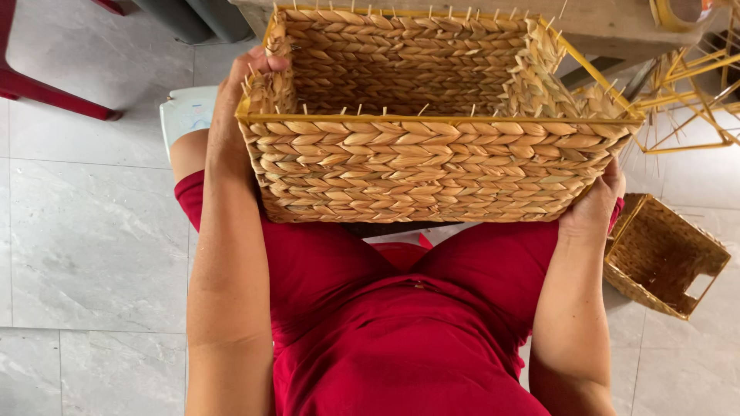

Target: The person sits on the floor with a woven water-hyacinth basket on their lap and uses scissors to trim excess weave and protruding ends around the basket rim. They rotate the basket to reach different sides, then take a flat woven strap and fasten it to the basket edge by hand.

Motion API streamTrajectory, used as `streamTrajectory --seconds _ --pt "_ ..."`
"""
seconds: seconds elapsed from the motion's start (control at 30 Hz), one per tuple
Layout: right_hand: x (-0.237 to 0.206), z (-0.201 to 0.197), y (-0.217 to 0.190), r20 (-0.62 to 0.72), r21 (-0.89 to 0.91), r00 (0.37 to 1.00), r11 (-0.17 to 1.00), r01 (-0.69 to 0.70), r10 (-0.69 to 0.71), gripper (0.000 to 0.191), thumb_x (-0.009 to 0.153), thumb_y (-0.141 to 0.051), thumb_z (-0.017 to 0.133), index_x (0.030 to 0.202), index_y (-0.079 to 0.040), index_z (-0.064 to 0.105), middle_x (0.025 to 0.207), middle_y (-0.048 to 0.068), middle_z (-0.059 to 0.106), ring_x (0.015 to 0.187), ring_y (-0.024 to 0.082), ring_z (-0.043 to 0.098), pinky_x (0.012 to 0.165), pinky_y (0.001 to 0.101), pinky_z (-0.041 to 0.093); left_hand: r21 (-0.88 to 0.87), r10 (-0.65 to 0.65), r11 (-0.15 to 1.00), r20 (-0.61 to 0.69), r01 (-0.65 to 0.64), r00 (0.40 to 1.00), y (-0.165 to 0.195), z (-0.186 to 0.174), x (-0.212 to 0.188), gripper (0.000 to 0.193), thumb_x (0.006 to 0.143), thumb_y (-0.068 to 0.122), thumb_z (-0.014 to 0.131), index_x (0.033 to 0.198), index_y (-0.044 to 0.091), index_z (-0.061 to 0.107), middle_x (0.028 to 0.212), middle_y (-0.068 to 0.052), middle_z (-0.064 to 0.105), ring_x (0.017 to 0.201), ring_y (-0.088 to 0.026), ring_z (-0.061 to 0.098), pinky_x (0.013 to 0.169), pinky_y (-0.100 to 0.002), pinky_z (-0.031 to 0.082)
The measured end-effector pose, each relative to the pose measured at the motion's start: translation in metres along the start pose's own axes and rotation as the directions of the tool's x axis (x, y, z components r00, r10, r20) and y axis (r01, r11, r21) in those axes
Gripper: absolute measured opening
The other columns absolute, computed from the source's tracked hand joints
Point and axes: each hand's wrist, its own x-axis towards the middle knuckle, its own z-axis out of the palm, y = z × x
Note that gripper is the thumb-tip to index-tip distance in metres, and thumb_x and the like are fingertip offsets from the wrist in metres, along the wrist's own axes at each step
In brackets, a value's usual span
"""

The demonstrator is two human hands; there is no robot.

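A large rectangular basket [424,166] woven of tan straw over a yellow wire frame rests on my lap, its open top facing away from me. Thin stalk ends stick up along its rim. My left hand [239,108] grips the basket's left end, fingers curled over the rim. My right hand [597,202] holds the lower right corner from beneath. Part of the right end wall is unevenly woven, with loose straw bunched near the corner.
A smaller woven basket [664,258] lies tilted on the grey tiled floor at my right. Bare yellow wire frames [686,92] stand at the upper right. A red chair leg [46,88] is at the upper left, a white stool edge [185,112] by my left arm.
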Motion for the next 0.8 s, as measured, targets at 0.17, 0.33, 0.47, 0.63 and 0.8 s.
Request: streamTrajectory --seconds 0.17,0.33,0.47,0.63,0.8 --pt "-0.053 -0.075 -0.067 -0.025 -0.01 1.0 1.0 0.015 -0.015 0.027 0.106 0.005 0.061 0.132 0.004 0.066 0.126 0.018 0.073 0.109 0.026 0.075 0.096 0.0391 0.065 0.113 -0.018 0.993 -0.156 0.036 0.988 -0.006 0.035 -0.076 0.061 0.093 0.039 0.069 0.135 -0.005 0.063 0.13 -0.017 0.072 0.117 -0.025 0.073 0.098 -0.037 0.063" --pt "-0.036 -0.112 -0.093 0.06 -0.044 0.997 0.998 0.042 -0.039 0.028 0.103 0.004 0.063 0.13 0.0 0.068 0.125 0.012 0.074 0.11 0.022 0.075 0.097 0.0362 0.064 0.135 0.009 0.991 -0.119 0.007 0.993 -0.008 0.077 -0.092 0.054 0.099 0.04 0.064 0.132 -0.004 0.066 0.127 -0.018 0.072 0.113 -0.023 0.071 0.095 -0.034 0.059" --pt "-0.011 -0.151 -0.105 0.094 0.055 0.996 0.998 -0.012 0.007 0.015 0.115 -0.006 0.062 0.129 -0.006 0.068 0.121 0.008 0.073 0.107 0.021 0.073 0.094 0.0369 0.063 0.11 0.102 0.99 -0.083 -0.092 0.991 -0.016 0.103 -0.099 0.051 0.103 0.04 0.059 0.131 -0.003 0.065 0.126 -0.014 0.07 0.109 -0.021 0.067 0.097 -0.034 0.056" --pt "0.014 -0.158 -0.127 0.135 0.142 0.991 0.989 -0.037 0.017 0.021 0.118 -0.019 0.058 0.137 -0.01 0.063 0.128 0.01 0.069 0.113 0.022 0.07 0.097 0.0386 0.061 0.18 0.375 0.91 0.021 -0.373 0.927 -0.015 0.149 -0.116 0.035 0.101 0.018 0.065 0.127 -0.005 0.067 0.141 -0.012 0.061 0.134 -0.019 0.055 0.118 -0.031 0.046" --pt "0.02 -0.135 -0.165 0.194 0.229 0.981 0.97 -0.075 0.03 0.031 0.115 -0.021 0.058 0.144 -0.012 0.056 0.136 0.013 0.064 0.122 0.027 0.067 0.103 0.0434 0.058 0.304 0.447 0.83 0.142 -0.468 0.883 -0.004 0.194 -0.154 0.038 0.093 0.009 0.06 0.129 -0.003 0.067 0.149 -0.008 0.056 0.136 -0.019 0.048 0.117 -0.03 0.044"
